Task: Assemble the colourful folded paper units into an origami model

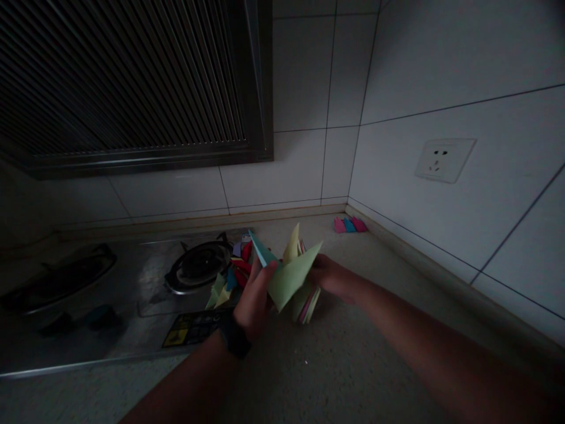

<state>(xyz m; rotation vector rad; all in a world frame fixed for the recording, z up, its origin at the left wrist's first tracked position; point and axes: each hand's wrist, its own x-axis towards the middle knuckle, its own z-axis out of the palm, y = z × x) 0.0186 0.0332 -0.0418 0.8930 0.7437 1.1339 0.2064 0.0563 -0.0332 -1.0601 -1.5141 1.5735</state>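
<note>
Both my hands meet over the counter around a stack of coloured paper sheets (295, 275). My left hand (255, 300), a dark band on its wrist, pinches the light green and blue sheets that fan upward. My right hand (332, 278) grips the other side of the stack, with pink and green edges showing below it. Several folded coloured paper pieces (232, 277) lie on the stove edge just behind my left hand.
A gas stove (132, 294) with two burners fills the left of the counter (335, 365). A dark range hood (132, 88) hangs above it. Small pink and blue folded papers (349, 225) sit in the tiled corner. A wall socket (444, 159) is on the right wall.
</note>
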